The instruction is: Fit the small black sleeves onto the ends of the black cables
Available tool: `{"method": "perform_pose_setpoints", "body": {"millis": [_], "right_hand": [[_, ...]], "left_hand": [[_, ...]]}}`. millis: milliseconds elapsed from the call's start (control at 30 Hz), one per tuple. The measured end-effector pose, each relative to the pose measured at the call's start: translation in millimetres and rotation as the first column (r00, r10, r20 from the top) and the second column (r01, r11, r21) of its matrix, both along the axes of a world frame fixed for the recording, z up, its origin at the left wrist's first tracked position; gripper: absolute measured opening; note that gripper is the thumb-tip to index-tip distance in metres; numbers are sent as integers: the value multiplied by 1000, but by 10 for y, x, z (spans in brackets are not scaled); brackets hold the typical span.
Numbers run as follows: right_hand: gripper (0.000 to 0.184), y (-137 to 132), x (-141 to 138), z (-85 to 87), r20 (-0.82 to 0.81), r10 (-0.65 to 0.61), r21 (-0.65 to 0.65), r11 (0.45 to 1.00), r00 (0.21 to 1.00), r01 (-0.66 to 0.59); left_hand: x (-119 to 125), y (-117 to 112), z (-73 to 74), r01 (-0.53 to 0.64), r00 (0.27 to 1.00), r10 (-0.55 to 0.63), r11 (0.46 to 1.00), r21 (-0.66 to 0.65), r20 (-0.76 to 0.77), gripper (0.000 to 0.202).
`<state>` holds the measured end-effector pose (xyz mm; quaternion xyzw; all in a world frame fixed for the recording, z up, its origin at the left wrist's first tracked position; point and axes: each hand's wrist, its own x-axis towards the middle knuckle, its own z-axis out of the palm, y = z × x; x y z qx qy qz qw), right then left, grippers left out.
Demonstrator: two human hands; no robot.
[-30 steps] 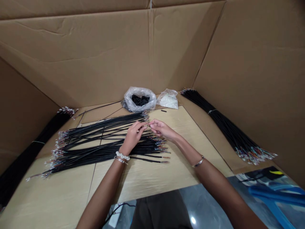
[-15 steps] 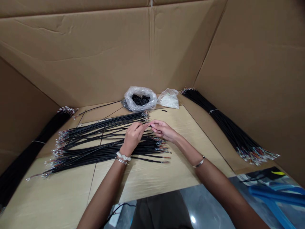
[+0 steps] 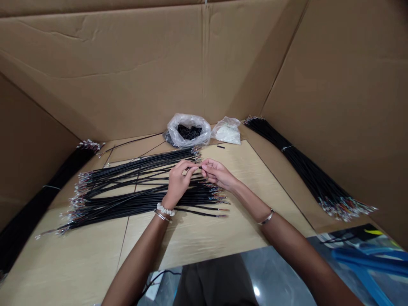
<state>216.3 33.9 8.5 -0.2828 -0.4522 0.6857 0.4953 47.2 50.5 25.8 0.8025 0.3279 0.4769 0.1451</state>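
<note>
My left hand (image 3: 179,180) pinches a thin black cable near its end, just above the other cables. Thumb and fingertips of my right hand (image 3: 217,173) are closed on a small black tube (image 3: 200,167) at that cable's end, and the two hands nearly touch. How far the tube sits over the wires is too small to tell. Beneath my hands lie loose black cables (image 3: 127,207) in rows, with coloured wires bare at both ends. Beyond them stands an open plastic bag (image 3: 172,126) of short black pieces. One short black piece (image 3: 221,147) lies on the board.
A small clear bag of white parts (image 3: 228,132) sits right of the open bag. Tied bundles of black cable lie at the left (image 3: 41,204) and right (image 3: 296,163). Cardboard walls (image 3: 143,76) enclose the back and sides. Blue items (image 3: 369,259) are at lower right.
My left fingertips have drawn slightly back to the left from my right hand's, showing more of the dark piece between them. The cables and bags stay in place.
</note>
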Motion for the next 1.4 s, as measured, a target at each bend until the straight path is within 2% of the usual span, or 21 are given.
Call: {"method": "perform_pose_setpoints", "body": {"millis": [167, 333, 667, 1000, 1400], "right_hand": [[48, 0, -17, 0, -86, -24, -78, 997, 996, 18], [50, -7, -30, 27, -137, -30, -130, 991, 990, 12], [48, -25, -54, 35, -156, -33, -154, 988, 987, 9], [49, -33, -57, 22, -152, -22, -113, 994, 988, 5], [51, -69, -59, 63, -127, -17, -79, 997, 992, 6]], "left_hand": [[9, -7, 0, -31, 999, 35, 994, -102, 41, 21], [22, -6, -3, -32, 997, 41, 988, -149, 61, 23], [24, -3, -15, 7, 998, -1, 995, -98, 63, 24], [0, -21, 63, 70, 997, -71, 996, -54, -11, 21], [0, -62, 44, 47, 999, -45, 996, -70, 22, 21]]}}
